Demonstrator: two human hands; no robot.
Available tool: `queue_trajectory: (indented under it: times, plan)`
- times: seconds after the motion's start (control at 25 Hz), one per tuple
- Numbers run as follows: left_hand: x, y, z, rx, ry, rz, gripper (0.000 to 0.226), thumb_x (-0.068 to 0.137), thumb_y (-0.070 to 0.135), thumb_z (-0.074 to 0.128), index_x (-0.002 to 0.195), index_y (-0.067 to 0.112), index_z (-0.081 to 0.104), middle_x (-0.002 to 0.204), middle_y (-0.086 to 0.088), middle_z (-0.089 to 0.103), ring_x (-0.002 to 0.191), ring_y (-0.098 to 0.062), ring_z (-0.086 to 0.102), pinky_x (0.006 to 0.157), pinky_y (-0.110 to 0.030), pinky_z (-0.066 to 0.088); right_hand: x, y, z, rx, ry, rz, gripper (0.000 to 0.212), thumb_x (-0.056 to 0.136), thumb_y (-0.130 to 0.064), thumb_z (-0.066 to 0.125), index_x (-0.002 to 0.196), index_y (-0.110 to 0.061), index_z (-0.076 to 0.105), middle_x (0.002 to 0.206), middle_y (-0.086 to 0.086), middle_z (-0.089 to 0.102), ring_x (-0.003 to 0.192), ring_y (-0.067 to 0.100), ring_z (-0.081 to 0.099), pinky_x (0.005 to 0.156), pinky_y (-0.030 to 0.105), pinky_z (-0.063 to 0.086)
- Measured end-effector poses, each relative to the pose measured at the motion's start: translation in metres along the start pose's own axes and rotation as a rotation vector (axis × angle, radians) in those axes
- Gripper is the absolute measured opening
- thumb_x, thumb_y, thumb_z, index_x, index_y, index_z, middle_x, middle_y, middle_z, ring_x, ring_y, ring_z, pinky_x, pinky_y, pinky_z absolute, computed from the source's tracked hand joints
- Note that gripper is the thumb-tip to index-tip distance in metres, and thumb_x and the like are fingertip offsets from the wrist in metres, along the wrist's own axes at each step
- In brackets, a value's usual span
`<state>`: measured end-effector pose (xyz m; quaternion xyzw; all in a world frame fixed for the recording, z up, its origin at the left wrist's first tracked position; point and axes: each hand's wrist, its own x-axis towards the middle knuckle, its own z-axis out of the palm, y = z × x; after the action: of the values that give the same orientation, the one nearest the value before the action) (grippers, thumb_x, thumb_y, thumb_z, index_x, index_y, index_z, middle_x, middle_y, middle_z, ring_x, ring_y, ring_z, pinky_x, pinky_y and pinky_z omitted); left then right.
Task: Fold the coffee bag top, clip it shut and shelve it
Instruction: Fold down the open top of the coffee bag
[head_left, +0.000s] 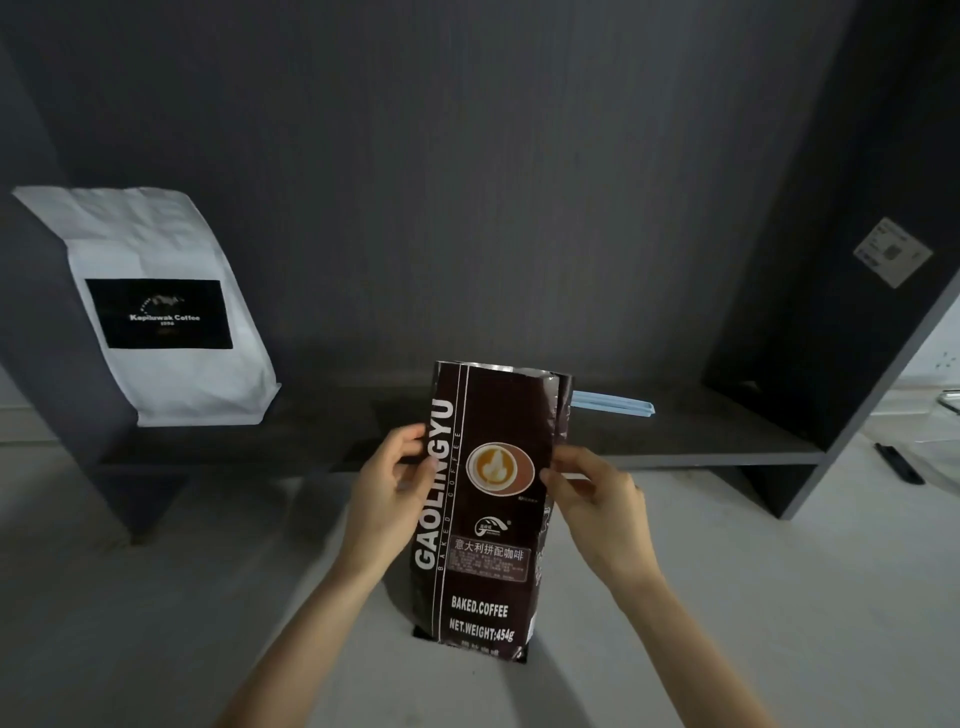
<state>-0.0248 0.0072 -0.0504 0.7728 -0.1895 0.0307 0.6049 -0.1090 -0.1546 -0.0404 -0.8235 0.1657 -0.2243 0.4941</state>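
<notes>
A tall dark brown coffee bag (485, 566) printed "GAOLINGYU" stands upright on the pale table, its top edge open and unfolded. My left hand (395, 483) grips the bag's left edge about a third of the way down. My right hand (587, 486) pinches the right edge at the same height. A light blue bag clip (613, 404) lies on the dark shelf board (701, 441) just behind the bag's upper right corner, partly hidden by it.
A white "Kopiluwak Coffee" bag (166, 306) leans at the shelf's left end. The shelf unit has a dark back wall and a dark right side panel (852, 312) with a sticker. A black pen-like object (898, 464) lies on the table at far right.
</notes>
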Motion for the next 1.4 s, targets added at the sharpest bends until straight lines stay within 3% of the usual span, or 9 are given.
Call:
queue_trajectory:
  times: [0.28, 0.52, 0.64, 0.8, 0.92, 1.04, 1.16, 1.28, 1.4]
  plan:
    - [-0.031, 0.003, -0.016, -0.052, 0.071, 0.035, 0.028, 0.082, 0.007, 0.057, 0.087, 0.034, 0.050, 0.089, 0.011, 0.063, 0.077, 0.000, 0.062, 0.067, -0.007, 0.047, -0.015, -0.010, 0.004, 0.076, 0.005, -0.022, 0.018, 0.083, -0.007, 0.055, 0.094, -0.016, 0.065, 0.075, -0.013, 0.064, 0.065, -0.010, 0.060, 0.056, 0.000, 0.042]
    - [-0.051, -0.005, -0.018, -0.149, -0.011, -0.057, 0.016, 0.077, 0.034, 0.060, 0.091, 0.039, 0.056, 0.067, 0.033, 0.068, 0.069, 0.009, 0.063, 0.065, -0.011, 0.049, -0.030, -0.004, 0.011, 0.239, 0.024, 0.103, 0.041, 0.084, -0.009, 0.055, 0.123, -0.018, 0.048, 0.076, 0.004, 0.065, 0.081, 0.019, 0.062, 0.084, 0.035, 0.049]
    - [-0.054, -0.005, -0.018, -0.175, -0.020, -0.046, 0.022, 0.069, 0.041, 0.060, 0.090, 0.036, 0.059, 0.071, 0.032, 0.069, 0.072, 0.008, 0.064, 0.068, -0.012, 0.050, -0.033, -0.002, 0.008, 0.203, -0.002, 0.083, 0.031, 0.084, -0.011, 0.055, 0.113, -0.021, 0.057, 0.074, 0.001, 0.066, 0.079, 0.019, 0.061, 0.084, 0.041, 0.051]
    - [-0.060, -0.003, -0.018, -0.160, 0.032, -0.044, 0.024, 0.082, 0.010, 0.058, 0.085, 0.033, 0.060, 0.069, 0.031, 0.069, 0.067, 0.008, 0.063, 0.069, -0.018, 0.051, -0.039, 0.001, 0.005, 0.229, 0.035, 0.085, 0.016, 0.081, -0.016, 0.061, 0.090, -0.030, 0.060, 0.083, 0.005, 0.060, 0.079, 0.016, 0.057, 0.076, 0.034, 0.049]
    - [-0.063, -0.001, -0.021, -0.150, 0.061, -0.053, 0.020, 0.080, 0.009, 0.060, 0.077, 0.029, 0.061, 0.069, 0.026, 0.070, 0.064, 0.004, 0.061, 0.072, -0.033, 0.050, -0.043, -0.001, 0.004, 0.243, 0.082, 0.085, 0.010, 0.080, -0.014, 0.062, 0.081, -0.024, 0.061, 0.099, 0.007, 0.059, 0.084, 0.011, 0.055, 0.067, 0.020, 0.043]
    - [-0.063, 0.000, -0.026, -0.149, 0.068, -0.046, 0.017, 0.078, 0.011, 0.062, 0.076, 0.028, 0.061, 0.069, 0.020, 0.071, 0.068, -0.002, 0.062, 0.073, -0.038, 0.050, -0.043, -0.006, 0.006, 0.293, 0.062, 0.066, 0.019, 0.081, -0.009, 0.060, 0.070, -0.025, 0.061, 0.084, 0.003, 0.066, 0.082, 0.016, 0.060, 0.070, 0.022, 0.043]
    - [-0.067, 0.002, -0.031, -0.134, 0.058, -0.055, 0.024, 0.081, 0.011, 0.060, 0.086, 0.034, 0.061, 0.070, 0.016, 0.070, 0.070, 0.001, 0.061, 0.073, -0.030, 0.050, -0.047, -0.008, 0.012, 0.312, -0.005, 0.062, 0.020, 0.082, -0.008, 0.057, 0.072, -0.025, 0.060, 0.075, -0.001, 0.067, 0.077, 0.017, 0.062, 0.069, 0.024, 0.047]
    - [-0.071, 0.003, -0.034, -0.142, 0.013, -0.068, 0.023, 0.082, 0.013, 0.059, 0.088, 0.035, 0.062, 0.070, 0.019, 0.071, 0.070, 0.005, 0.062, 0.069, -0.016, 0.049, -0.051, -0.013, 0.015, 0.355, -0.031, 0.030, 0.015, 0.083, -0.014, 0.057, 0.086, -0.030, 0.058, 0.078, 0.002, 0.066, 0.075, 0.009, 0.063, 0.061, 0.012, 0.050]
    - [-0.071, 0.006, -0.035, -0.186, -0.020, -0.065, 0.006, 0.072, 0.036, 0.066, 0.077, 0.038, 0.063, 0.074, 0.029, 0.070, 0.073, 0.007, 0.063, 0.067, -0.007, 0.047, -0.051, -0.017, 0.012, 0.405, -0.023, 0.011, 0.010, 0.082, -0.013, 0.059, 0.083, -0.023, 0.060, 0.073, 0.001, 0.063, 0.062, -0.001, 0.060, 0.054, 0.006, 0.047]
